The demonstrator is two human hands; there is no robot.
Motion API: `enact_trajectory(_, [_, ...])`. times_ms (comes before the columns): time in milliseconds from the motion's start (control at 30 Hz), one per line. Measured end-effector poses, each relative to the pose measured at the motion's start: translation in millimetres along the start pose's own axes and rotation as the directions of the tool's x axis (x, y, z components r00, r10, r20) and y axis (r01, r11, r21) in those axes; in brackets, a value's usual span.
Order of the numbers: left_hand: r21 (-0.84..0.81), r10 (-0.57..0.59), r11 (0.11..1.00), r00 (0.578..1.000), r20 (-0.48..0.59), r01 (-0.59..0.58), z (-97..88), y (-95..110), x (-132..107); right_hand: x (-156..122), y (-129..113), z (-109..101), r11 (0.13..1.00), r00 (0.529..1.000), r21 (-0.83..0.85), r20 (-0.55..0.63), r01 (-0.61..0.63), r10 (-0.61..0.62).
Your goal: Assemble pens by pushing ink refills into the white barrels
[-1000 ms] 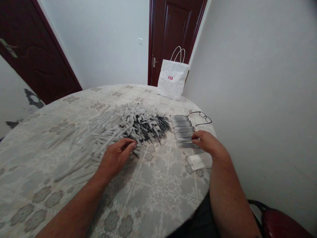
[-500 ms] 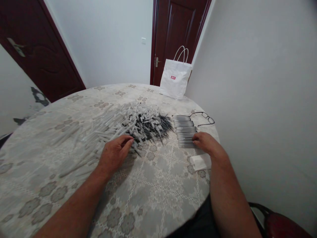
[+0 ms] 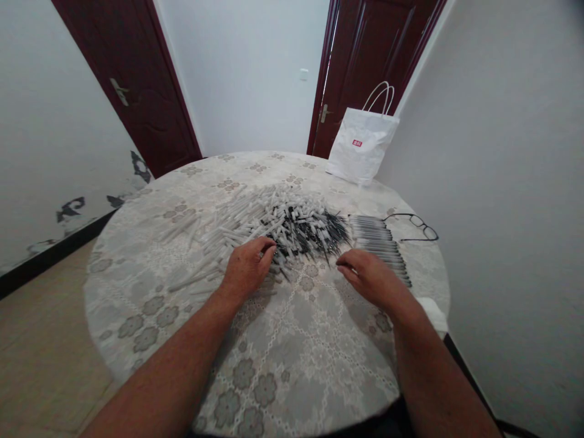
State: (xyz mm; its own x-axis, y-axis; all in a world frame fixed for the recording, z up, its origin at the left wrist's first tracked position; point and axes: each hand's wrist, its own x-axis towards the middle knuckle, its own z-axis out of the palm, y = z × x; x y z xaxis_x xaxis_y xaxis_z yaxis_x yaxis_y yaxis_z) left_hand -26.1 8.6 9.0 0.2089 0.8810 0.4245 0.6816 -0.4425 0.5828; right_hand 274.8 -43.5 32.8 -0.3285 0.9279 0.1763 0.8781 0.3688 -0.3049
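A wide pile of pen parts [image 3: 241, 213] lies mid-table: long translucent barrels at the left, short white pieces and thin black refills [image 3: 335, 226] at the right. My left hand [image 3: 250, 264] rests at the pile's near edge, thumb and fingers pinched together; what they hold, if anything, is hidden. To the right of the pile is a neat row of assembled-looking pens [image 3: 376, 240], side by side. My right hand [image 3: 367, 277] is just left of the row's near end, fingers curled towards the thumb, with no pen showing in them.
The round table has a patterned cloth [image 3: 292, 359]. Eyeglasses [image 3: 417, 228] lie beyond the row of pens at the right edge. A folded white tissue [image 3: 433, 314] is partly behind my right forearm. At the back right stands a white paper bag [image 3: 362, 146], near the wall.
My right hand has come away from the row of pens and moved left towards the pile. My left hand stays at the pile's edge. The view has turned left.
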Motion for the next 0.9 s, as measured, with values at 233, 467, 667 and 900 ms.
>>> enact_trajectory(233, [0.081, -0.016, 0.997, 1.0, -0.009, 0.017, 3.1, -6.8, 0.1, 16.7, -58.7, 15.2, 0.987, 0.977, 0.035, 0.14, 0.159, -0.162])
enact_trajectory(467, [0.405, -0.08, 0.914, 0.989, 0.126, 0.022, -2.0, -2.6, -8.3, 42.5, -81.4, 39.0, 0.989, 0.983, -0.019, 0.11, 0.15, -0.147])
enact_trajectory(667, [0.483, -0.119, 0.876, 0.971, 0.206, 0.005, -3.1, -2.1, -9.2, 43.3, -69.0, 73.2, 0.996, 0.998, -0.058, -0.012, 0.061, -0.062])
enact_trajectory(900, [0.393, -0.083, 0.92, 0.981, 0.176, 0.008, 2.4, -4.2, -10.2, 41.4, -58.7, 76.8, 0.998, 0.998, -0.055, -0.056, -0.011, 0.008])
